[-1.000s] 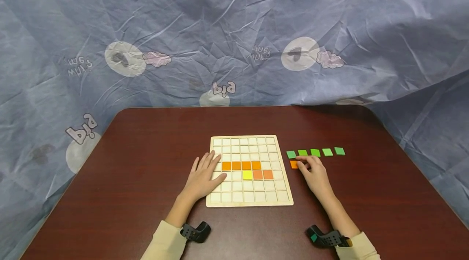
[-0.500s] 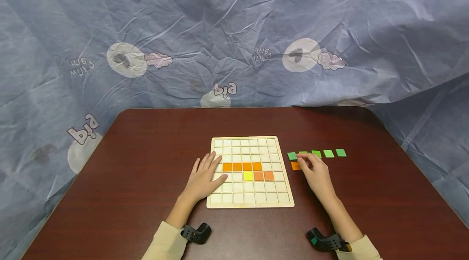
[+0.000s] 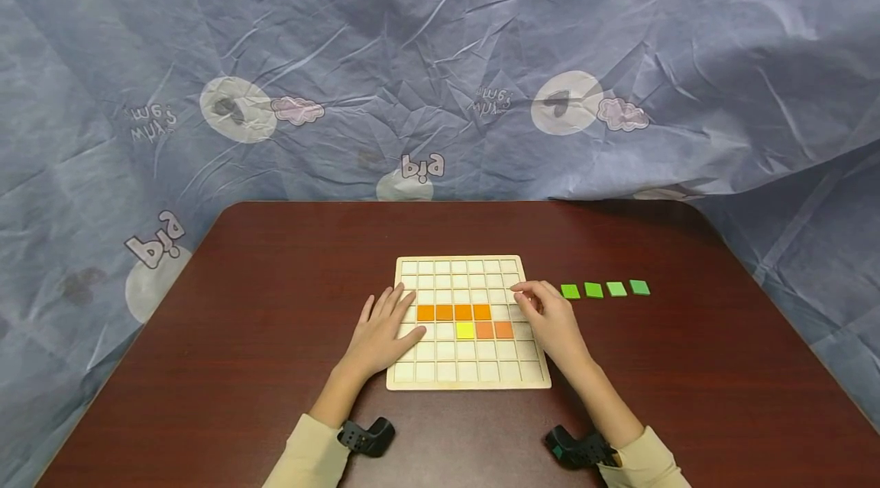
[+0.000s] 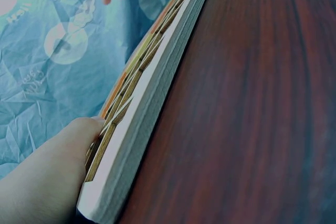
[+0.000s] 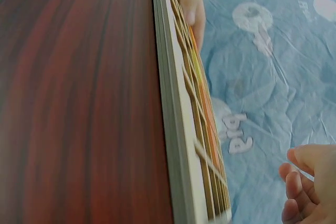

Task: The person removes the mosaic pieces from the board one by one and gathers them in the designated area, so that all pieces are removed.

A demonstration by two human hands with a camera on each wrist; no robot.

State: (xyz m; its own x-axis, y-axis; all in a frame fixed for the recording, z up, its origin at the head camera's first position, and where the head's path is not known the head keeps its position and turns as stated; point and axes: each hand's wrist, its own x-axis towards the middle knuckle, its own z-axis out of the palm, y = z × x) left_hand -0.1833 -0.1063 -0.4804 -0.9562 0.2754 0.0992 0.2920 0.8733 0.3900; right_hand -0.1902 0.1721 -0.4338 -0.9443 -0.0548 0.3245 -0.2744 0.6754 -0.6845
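- The left hand (image 3: 378,339) is lying spread over the board's (image 3: 447,372) left edge; too little pressure there could let the board slide.
- The right hand (image 3: 555,324) is hovering over the board's right side, its thumb and finger sitting close; I cannot tell if they are holding anything.
- Orange tiles (image 3: 463,312) are lying mid-board; a low wrist might nudge them.
- Green tiles (image 3: 593,290) are lying right of the board; brushing knuckles could scatter them.

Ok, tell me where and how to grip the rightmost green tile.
Probably best to pinch the rightmost green tile by its near and far edges, coming from above right. It lies flat on the table; those edges stand free, while its left edge faces the neighbouring tile.
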